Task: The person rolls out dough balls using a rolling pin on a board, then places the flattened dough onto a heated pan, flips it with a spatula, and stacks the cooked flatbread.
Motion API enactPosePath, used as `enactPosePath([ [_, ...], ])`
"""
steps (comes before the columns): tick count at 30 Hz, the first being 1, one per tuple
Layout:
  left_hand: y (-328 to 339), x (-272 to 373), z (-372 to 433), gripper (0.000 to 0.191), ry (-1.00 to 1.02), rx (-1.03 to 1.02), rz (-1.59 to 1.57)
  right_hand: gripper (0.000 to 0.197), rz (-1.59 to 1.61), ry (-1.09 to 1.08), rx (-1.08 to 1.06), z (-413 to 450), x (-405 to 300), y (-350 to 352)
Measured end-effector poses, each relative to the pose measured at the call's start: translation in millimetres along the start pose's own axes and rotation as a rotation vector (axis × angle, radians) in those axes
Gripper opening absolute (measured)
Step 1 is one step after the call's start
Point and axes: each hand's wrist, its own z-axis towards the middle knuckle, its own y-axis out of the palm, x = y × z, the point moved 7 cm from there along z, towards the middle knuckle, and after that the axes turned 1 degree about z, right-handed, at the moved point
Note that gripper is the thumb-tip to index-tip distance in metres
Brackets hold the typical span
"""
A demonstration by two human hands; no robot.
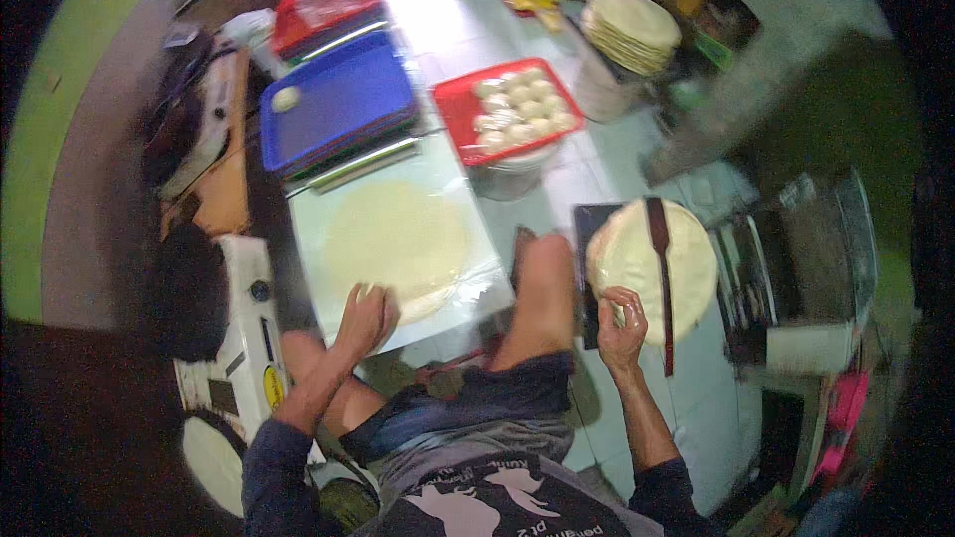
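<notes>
A thin round dough sheet (395, 239) lies flat on a pale, glossy square board (485, 253) before me. At its near edge is my left hand (369, 319), blurred, its fingers curled down; whether they pinch the dough is hidden. To the right, a stack of pale flat dough rounds (619, 250) rests on a dark board (587, 298). Across the stack lies a long, dark brown flat stick (659, 239), wider at its far end. My right hand (623, 324) is over the stack's near left edge, fingers bent, a gap showing between thumb and fingers.
A blue tray (343, 104) holding one dough ball (286, 98) stands beyond the board. Several dough balls fill a red tray (462, 112) on a tub (515, 175). Another stack of rounds (630, 26) stands farther back. White equipment (246, 298) is at my left.
</notes>
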Motion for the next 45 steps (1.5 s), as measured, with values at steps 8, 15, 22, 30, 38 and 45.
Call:
enactPosePath([
  [8,-229,-115,176,0.028,-0.126,0.431,0.353,0.023,0.201,-0.073,-0.448,122,-101,287],
  [15,-264,-103,173,0.036,0.012,0.741,0.103,0.013,0.042,-0.425,-0.345,149,-150,422],
  [22,-62,-159,85,0.037,-0.257,0.331,-0.249,0.002,0.004,-0.772,-0.347,126,-177,460],
  [30,-22,-196,97,0.043,-0.111,0.373,-0.145,0.015,0.132,-0.906,-1.033,141,-164,456],
  [38,5,-164,81,0.022,-0.011,0.289,-0.366,0.035,-0.074,-0.806,-1.367,168,-158,445],
  [45,5,-157,70,0.014,-0.297,0.409,-0.803,0.042,0.219,-0.338,-2.138,181,-136,446],
])
